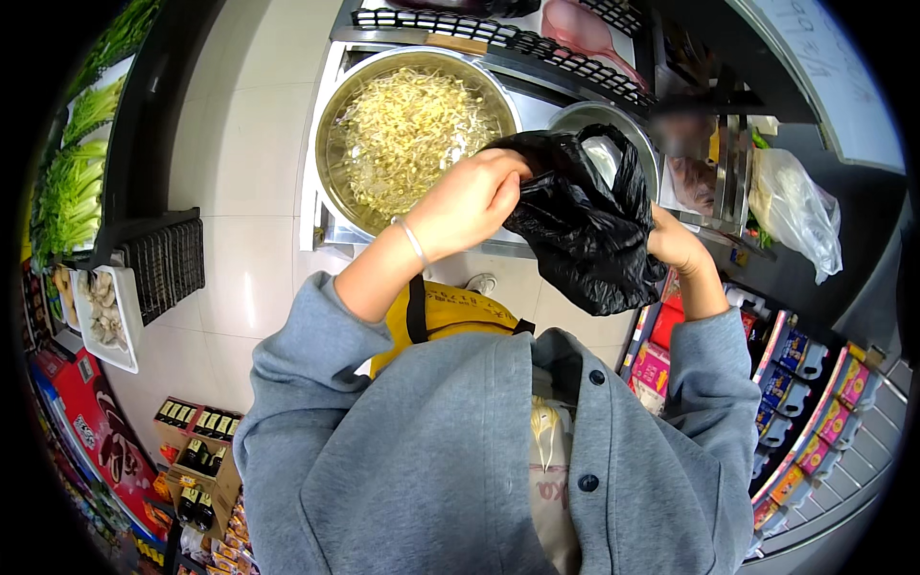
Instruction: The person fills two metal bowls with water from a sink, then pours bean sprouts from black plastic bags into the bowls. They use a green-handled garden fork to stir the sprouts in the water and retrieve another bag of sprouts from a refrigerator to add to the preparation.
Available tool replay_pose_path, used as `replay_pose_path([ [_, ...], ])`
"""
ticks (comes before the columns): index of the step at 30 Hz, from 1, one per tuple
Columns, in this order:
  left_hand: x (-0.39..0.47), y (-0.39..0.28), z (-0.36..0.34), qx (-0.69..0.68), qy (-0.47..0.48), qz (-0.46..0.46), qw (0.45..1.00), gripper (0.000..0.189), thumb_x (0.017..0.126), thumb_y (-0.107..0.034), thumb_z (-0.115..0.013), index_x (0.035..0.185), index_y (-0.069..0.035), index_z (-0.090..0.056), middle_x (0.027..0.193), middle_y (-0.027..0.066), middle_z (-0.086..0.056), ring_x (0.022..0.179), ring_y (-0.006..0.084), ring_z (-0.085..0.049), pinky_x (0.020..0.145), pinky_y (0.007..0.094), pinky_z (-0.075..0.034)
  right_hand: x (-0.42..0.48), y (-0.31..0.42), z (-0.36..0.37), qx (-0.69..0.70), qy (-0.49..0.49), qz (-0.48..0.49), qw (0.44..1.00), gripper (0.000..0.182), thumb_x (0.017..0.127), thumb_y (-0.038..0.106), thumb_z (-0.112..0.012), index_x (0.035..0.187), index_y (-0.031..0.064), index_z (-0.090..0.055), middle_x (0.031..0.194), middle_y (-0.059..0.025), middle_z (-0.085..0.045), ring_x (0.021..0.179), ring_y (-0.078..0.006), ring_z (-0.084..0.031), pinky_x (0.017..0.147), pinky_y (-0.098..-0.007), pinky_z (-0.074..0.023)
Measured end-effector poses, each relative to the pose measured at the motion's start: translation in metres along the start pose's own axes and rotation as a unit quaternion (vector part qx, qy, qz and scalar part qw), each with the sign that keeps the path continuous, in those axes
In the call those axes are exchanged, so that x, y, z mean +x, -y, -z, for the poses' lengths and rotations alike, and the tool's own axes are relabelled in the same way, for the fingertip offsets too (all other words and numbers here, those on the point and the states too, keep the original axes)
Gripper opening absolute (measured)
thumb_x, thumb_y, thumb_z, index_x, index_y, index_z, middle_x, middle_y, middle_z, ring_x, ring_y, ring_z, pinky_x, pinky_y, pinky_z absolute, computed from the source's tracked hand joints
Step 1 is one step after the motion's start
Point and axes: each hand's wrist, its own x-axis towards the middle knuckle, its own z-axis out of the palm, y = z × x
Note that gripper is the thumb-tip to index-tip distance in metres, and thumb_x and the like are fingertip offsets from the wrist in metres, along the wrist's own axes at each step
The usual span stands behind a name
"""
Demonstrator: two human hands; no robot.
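Observation:
A black plastic bag (582, 237) hangs between my two hands, crumpled, with a handle loop standing up at its top. My left hand (478, 198), with a bangle at its wrist, pinches the bag's left upper edge; those fingertips are partly covered by the plastic. On the opposite side my right hand (672, 237) holds the bag, its fingers hidden behind the folds. Left of the bag stands a round metal basin (327, 144) filled with bean sprouts (413, 136). Behind the bag, a smaller metal bowl (575, 115) is partly covered by it.
Above the basin runs a black lattice divider (460, 27), and a pink plastic scoop (575, 29) lies beyond it. A clear plastic bag (794, 201) hangs at right. A yellow bag (445, 313) is below my left forearm. Leafy vegetables (75, 194) and a white tray (129, 338) are at left.

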Motion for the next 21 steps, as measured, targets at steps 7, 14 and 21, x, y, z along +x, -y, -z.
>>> replay_pose_path([
  [7, 0.007, 0.017, 0.024, 0.191, 0.088, 0.009, 0.978, 0.009, 0.073, -0.008, -0.056, 0.079, -0.003, -0.062, 0.076, 0.0141, -0.057, 0.074, 0.0327, -0.057, 0.067, 0.0388, -0.047, 0.026, 0.044, -0.025, 0.004, 0.006, -0.02, 1.0, 0.046, 0.065, -0.004, -0.048, 0.11, -0.0052, -0.052, 0.105, -0.007, -0.058, 0.098, -0.0139, -0.05, 0.089, -0.0257, -0.0369],
  [14, -0.004, 0.021, 0.022, 0.344, 0.098, -0.062, 0.932, 0.011, 0.066, -0.009, -0.054, 0.059, -0.004, -0.061, 0.065, 0.0117, -0.058, 0.064, 0.0256, -0.061, 0.056, 0.0348, -0.05, 0.043, 0.041, -0.039, 0.0, 0.062, -0.016, 0.998, 0.045, 0.064, -0.003, -0.047, 0.109, -0.004, -0.052, 0.104, -0.0057, -0.058, 0.097, -0.0124, -0.05, 0.087, -0.0255, -0.0379],
  [21, -0.024, 0.008, 0.029, 0.313, 0.011, -0.132, 0.94, 0.006, 0.069, -0.01, -0.06, 0.073, -0.006, -0.06, 0.065, 0.0047, -0.055, 0.062, 0.0191, -0.055, 0.054, 0.0295, -0.046, 0.033, 0.006, -0.048, 0.027, 0.063, -0.037, 0.997, 0.05, 0.064, -0.004, -0.043, 0.114, -0.0037, -0.05, 0.106, -0.0065, -0.057, 0.099, -0.0133, -0.05, 0.09, -0.0263, -0.0373],
])
